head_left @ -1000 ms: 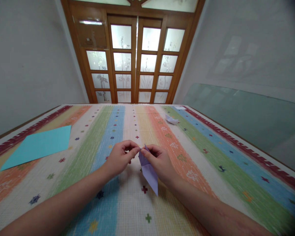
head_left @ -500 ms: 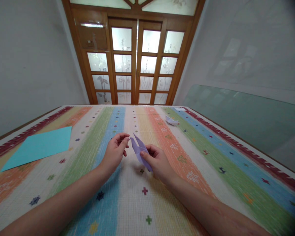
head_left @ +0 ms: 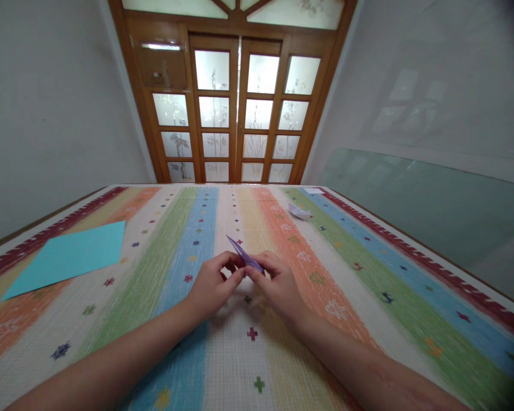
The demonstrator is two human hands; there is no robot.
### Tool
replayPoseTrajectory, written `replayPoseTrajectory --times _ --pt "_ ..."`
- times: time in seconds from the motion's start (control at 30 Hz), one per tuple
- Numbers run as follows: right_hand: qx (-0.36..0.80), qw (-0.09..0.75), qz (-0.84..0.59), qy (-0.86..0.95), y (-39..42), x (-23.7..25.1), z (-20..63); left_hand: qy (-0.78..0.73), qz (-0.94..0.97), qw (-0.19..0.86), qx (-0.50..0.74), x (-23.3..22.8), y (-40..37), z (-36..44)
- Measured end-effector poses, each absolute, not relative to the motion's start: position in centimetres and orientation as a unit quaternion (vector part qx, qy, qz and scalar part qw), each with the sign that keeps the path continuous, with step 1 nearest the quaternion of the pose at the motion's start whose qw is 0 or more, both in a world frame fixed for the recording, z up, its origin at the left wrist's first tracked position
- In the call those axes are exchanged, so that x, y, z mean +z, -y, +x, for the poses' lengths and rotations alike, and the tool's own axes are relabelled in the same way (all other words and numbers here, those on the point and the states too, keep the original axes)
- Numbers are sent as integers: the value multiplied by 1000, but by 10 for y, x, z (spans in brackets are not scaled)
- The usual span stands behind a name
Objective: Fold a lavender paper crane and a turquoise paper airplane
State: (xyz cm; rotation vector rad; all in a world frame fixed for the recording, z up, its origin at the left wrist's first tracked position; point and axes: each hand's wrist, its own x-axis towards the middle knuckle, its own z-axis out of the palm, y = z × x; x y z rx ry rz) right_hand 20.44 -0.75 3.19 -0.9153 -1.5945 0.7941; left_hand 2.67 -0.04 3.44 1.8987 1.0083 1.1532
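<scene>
A piece of folded purple paper (head_left: 245,254), narrow and pointed at its upper left end, is held above the middle of the striped tablecloth (head_left: 227,365). My right hand (head_left: 280,282) is closed on its lower right part, thumb on the near side. Closed as well, my left hand (head_left: 218,282) pinches the paper's near edge, its thumb meeting the right thumb. Fingers cover much of the lower part, so its exact shape is hidden.
A flat turquoise sheet of paper (head_left: 72,257) lies on the left of the table. Farther back on the right sits a small pale folded paper (head_left: 299,211). A greenish glass panel (head_left: 411,194) leans along the right wall. Wooden doors (head_left: 240,108) stand beyond the table.
My left hand has moved right and nearer, from the paper's small tip to its lower part. The folded paper has turned, and its two points now look like one narrow point.
</scene>
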Motion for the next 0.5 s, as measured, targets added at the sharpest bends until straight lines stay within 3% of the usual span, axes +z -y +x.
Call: replayPoseTrajectory --times 0.17,0.5 --pt "318 543 -344 696 3 27 205 -342 671 472 459 29 -5 25" --pt "297 565 -409 652 7 30 202 -329 613 564 444 26 -7 27"
